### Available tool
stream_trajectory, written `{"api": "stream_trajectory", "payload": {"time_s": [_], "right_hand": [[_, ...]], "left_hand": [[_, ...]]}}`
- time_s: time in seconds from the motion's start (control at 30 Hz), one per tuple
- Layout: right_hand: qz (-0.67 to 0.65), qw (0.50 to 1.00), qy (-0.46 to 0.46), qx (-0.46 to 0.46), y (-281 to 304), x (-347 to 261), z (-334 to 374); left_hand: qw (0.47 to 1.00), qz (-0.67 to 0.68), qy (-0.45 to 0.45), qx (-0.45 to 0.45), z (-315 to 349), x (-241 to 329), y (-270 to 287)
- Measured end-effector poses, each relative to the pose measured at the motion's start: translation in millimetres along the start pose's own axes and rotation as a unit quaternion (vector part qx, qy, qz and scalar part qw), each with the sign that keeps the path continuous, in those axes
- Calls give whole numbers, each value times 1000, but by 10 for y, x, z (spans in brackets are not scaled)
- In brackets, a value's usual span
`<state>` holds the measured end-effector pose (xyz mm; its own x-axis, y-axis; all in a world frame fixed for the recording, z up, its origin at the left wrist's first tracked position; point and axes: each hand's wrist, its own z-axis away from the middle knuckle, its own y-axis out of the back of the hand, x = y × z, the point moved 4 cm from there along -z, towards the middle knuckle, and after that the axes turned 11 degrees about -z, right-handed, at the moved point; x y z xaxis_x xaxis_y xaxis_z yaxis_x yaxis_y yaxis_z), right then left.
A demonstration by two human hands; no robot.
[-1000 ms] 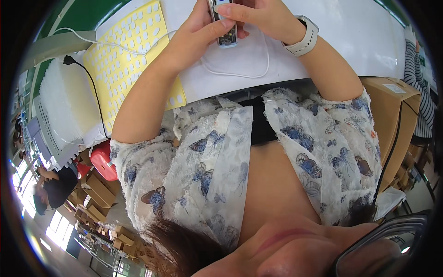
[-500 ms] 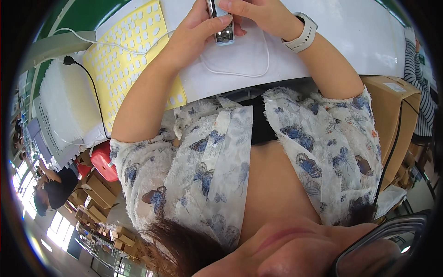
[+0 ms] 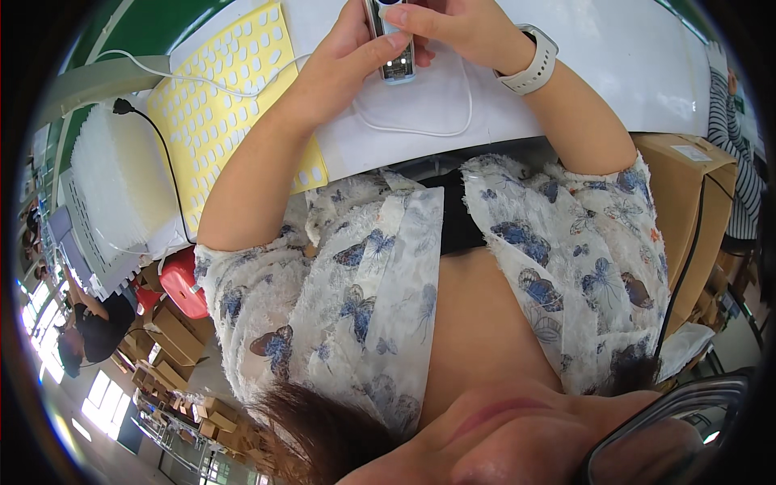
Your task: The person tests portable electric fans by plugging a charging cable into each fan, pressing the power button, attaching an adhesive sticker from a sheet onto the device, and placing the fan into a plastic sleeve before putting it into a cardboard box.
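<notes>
At the top edge, a slim light-blue handheld electronic device with a see-through panel is held over the white tabletop. Two small bright spots show inside its lower end. My left hand is closed around its left side, thumb lying across the front. From the right, my right hand also grips it, thumb on the front and fingertips showing behind. The device's upper end is cut off by the frame. A thin white cable loops on the table below it; whether it joins the device is hidden.
Left of my arm lies a yellow sheet with rows of white stickers, crossed by a white cable. Beyond it are a black cable and a stack of translucent sheets. A cardboard box stands at right, near a person's striped sleeve.
The device has shifted slightly down and to the right in my hands. My grip looks much the same. At far left, a person in black has moved a little.
</notes>
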<state>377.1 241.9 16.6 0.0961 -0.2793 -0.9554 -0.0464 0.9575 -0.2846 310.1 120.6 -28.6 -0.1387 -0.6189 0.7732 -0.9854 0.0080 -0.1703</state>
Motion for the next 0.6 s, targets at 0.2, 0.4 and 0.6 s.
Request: {"api": "stream_trajectory", "payload": {"time_s": [0.2, 0.4, 0.6], "right_hand": [[-19, 1000, 4, -18, -45, -120, 30], [89, 975, 203, -29, 67, 24, 8], [127, 970, 198, -67, 89, -9, 18]], "left_hand": [[946, -60, 285, 142, 52, 288, -138], [944, -123, 275, 134, 111, 299, -111], [936, -86, 280, 197, 85, 245, -116]]}}
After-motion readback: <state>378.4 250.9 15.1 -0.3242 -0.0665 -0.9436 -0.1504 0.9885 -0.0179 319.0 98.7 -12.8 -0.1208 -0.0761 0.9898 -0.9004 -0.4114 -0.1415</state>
